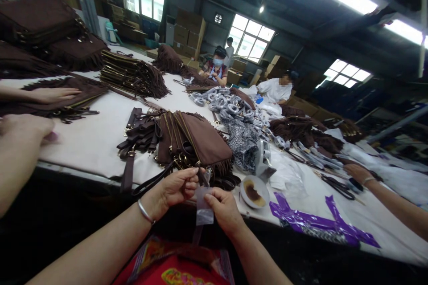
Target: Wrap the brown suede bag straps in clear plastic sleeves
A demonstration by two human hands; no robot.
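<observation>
My left hand point(177, 188), a silver bangle on its wrist, is closed in a pinch on a short dark brown strap point(202, 179) at the table's front edge. A shiny bit, probably metal or plastic, shows beside the strap; its kind is unclear. Between thumb and fingers, my right hand point(224, 210) grips a small clear plastic sleeve point(204, 213) hanging just below the strap. Right behind my hands lies a stack of brown fringed bags point(203, 138), with gold zippers and clasps. Dark wrist straps point(138, 131) are heaped at its left.
A white bowl point(254, 191) with brown residue stands right of my hands, near purple tape-wrapped plastic point(321, 222). Plastic-wrapped coiled straps point(230, 104) pile up behind. More fringed bags point(133, 73) are stacked left. Co-workers' hands reach in at left point(26, 129) and right point(359, 173).
</observation>
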